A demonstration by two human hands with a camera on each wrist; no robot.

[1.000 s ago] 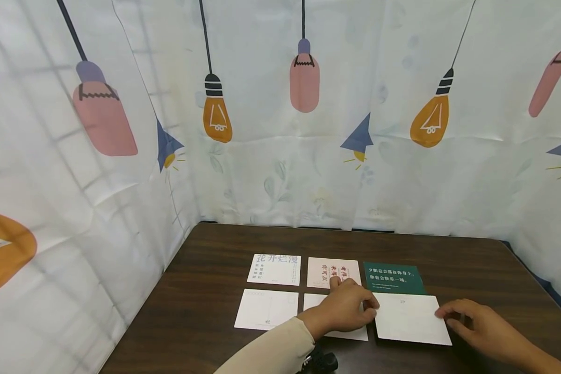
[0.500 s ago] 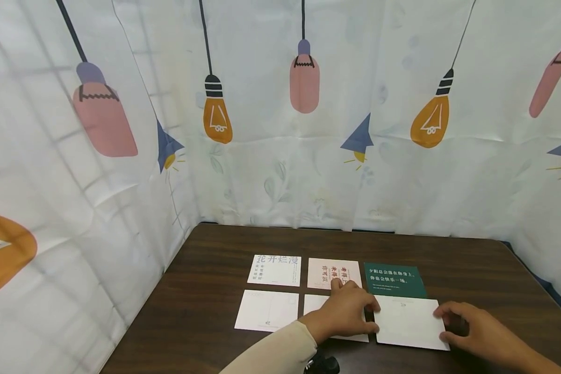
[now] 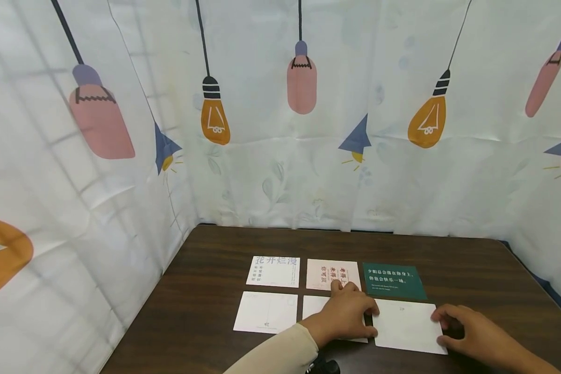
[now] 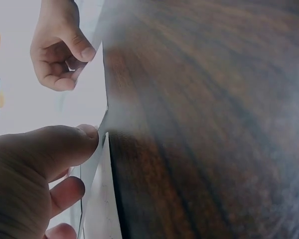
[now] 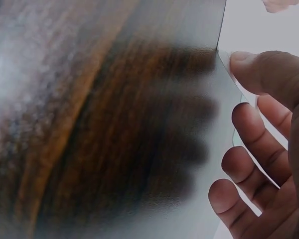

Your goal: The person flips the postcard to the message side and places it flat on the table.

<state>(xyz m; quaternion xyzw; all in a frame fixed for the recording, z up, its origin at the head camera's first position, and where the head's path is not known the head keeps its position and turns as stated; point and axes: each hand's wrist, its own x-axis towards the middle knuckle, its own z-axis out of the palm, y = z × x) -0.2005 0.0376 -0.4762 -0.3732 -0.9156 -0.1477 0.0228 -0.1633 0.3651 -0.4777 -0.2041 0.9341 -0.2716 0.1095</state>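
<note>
A white postcard (image 3: pixel 409 327), its plain back up with a tiny print near the top edge, lies at the front right of the group. My left hand (image 3: pixel 340 314) holds its left edge with thumb and fingers, and also covers much of another white card (image 3: pixel 312 305). At the opposite edge, my right hand (image 3: pixel 472 332) grips with curled thumb and fingers. In the right wrist view the thumb (image 5: pixel 249 69) rests at the corner of the card. Directly behind lies a green postcard (image 3: pixel 395 280) with white lettering.
Left of the green card lie a pink card (image 3: pixel 324 270) with red writing and a white card (image 3: pixel 275 272) with blue lettering. Another white card (image 3: pixel 265 311) sits at the front left. A printed curtain (image 3: pixel 262 182) stands behind the dark wooden table (image 3: pixel 191 311).
Both hands have drawn the white postcard slightly toward the body, uncovering more of the green card. The right fingers have closed in more at its edge. The other cards stay put.
</note>
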